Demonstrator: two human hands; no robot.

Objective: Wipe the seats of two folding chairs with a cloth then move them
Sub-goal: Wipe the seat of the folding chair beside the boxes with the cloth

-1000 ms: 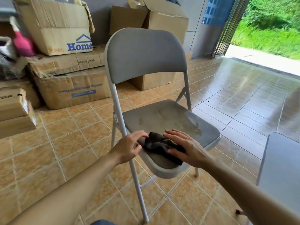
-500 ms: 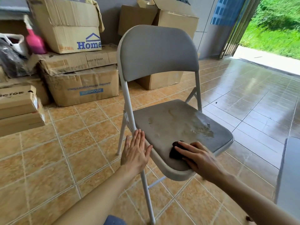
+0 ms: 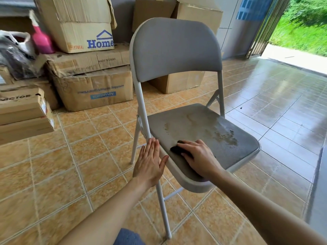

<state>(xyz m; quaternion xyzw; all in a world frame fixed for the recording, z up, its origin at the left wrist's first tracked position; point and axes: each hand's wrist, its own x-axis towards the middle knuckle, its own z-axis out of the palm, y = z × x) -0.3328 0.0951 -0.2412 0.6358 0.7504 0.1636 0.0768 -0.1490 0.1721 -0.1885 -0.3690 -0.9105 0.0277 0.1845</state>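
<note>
Right hand (image 3: 200,160) flat on dark cloth (image 3: 177,149), palm down, fingers spread and pressing it onto seat (image 3: 203,131) of grey folding chair (image 3: 175,50); no pinch, just a press, cloth mostly hidden beneath, only a dark lobe showing past the fingertips. Cloth sits at seat's near-left quarter, close to front rim. Versus a second ago: then bunched between both hands at the front edge, more of it showing; now covered by right hand alone and pushed slightly inward.

Left hand (image 3: 150,165) off the cloth, open, fingers straight and together, thumb out; hangs just left of the gripping hand, fingertips at seat's left rim by the white frame tube (image 3: 141,106). Contact with rim: cannot tell. Half a second ago same open pose, little change.

Beyond the pressing hand, toward far-right of seat: pale dried stains and gritty specks (image 3: 224,135), unwiped, same as earlier.

Further out past backrest: stacked cardboard boxes (image 3: 92,85), one marked "Home". Pink bottle (image 3: 41,42) far left. Orange tiled floor (image 3: 53,170) below. Grey edge of another surface (image 3: 320,191) far right of the arm, cut by frame.
</note>
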